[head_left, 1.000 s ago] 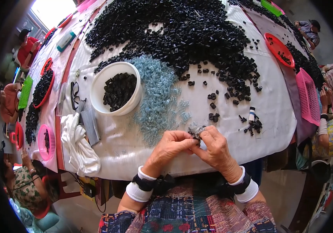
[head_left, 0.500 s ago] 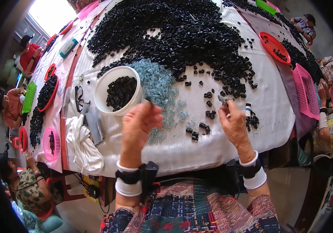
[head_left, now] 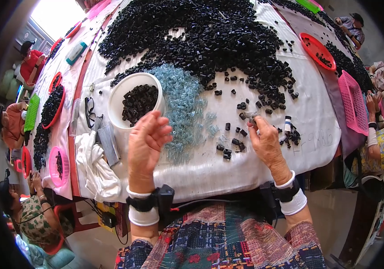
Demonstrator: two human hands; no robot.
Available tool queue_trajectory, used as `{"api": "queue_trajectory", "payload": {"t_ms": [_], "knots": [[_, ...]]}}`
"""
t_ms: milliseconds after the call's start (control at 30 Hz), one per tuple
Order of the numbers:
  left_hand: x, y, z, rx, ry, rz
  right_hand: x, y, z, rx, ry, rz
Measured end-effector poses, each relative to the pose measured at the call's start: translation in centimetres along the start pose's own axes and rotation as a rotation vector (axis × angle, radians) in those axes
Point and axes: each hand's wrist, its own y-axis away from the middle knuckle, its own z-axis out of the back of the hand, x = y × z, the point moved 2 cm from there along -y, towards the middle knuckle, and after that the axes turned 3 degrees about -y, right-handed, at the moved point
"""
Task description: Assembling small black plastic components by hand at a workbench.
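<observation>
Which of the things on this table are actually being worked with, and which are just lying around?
In use:
left hand, raised and open beside the white bowl of black pieces
right hand, pinching a small black piece
loose black pieces
heap of pale blue springs

Lying about:
white cloth
glasses
red tray
pink basket

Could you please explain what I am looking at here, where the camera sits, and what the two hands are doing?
No machine here: a person works with bare hands, filmed by a wide fisheye camera worn on the head and looking down, so straight edges bend. The left hand is raised and open beside a white bowl of small black parts. The right hand pinches a small black piece at its fingertips. On the white-covered table lie a big heap of black parts, a patch of pale blue springs, and a white cloth.
</observation>
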Motion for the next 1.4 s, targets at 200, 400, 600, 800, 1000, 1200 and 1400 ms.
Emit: {"api": "queue_trajectory", "payload": {"t_ms": [200,400,600,800,1000,1200,1400], "knots": [[5.0,2.3,-2.4,0.181,-0.036,0.214,1.5,-0.3,-1.1,0.029,0.061,0.118],[7.5,3.3,-3.0,0.258,-0.139,0.449,1.7,-0.3,-2.1,0.038,0.153,0.235],[8.0,3.3,-3.6,0.3,-0.159,0.46,2.7,-1.7,-3.2,0.21,0.235,0.325],[8.5,3.2,-4.4,0.264,-0.128,0.418,2.1,-1.4,-3.6,0.19,0.225,0.29],[9.2,3.0,-4.0,0.292,-0.075,0.375,6.5,1.0,-2.8,0.248,-0.144,0.501],[9.3,3.0,-3.6,0.26,-0.087,0.4,3.5,1.0,-2.1,0.27,-0.261,0.183],[9.7,2.8,-3.4,0.219,0.022,0.341,2.9,0.6,-3.5,0.122,0.203,0.382]]}}
